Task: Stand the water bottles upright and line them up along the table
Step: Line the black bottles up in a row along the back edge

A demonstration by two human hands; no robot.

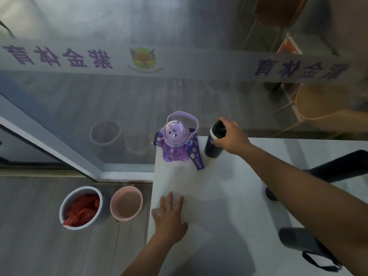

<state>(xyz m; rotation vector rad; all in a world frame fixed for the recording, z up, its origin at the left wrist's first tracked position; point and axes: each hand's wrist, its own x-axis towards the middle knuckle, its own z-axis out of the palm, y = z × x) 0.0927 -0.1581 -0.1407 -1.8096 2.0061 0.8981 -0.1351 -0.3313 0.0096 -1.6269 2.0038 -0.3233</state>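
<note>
A purple bear-shaped bottle (pixel 175 143) with a strap stands upright at the far left corner of the white table (pixel 229 196). Just right of it a dark navy bottle (pixel 214 142) stands upright, and my right hand (pixel 232 136) grips its top. My left hand (pixel 169 220) lies flat on the table near the left edge, fingers spread, holding nothing. Two more dark bottles lie on their sides at the right, one (pixel 336 168) further back and one (pixel 298 239) near the front, both partly hidden by my right arm.
A glass wall with purple lettering runs right behind the table's far edge. On the floor to the left stand a grey bin (pixel 79 206) holding red material and a pink bin (pixel 126 203). Beyond the glass is a wooden chair (pixel 318 108).
</note>
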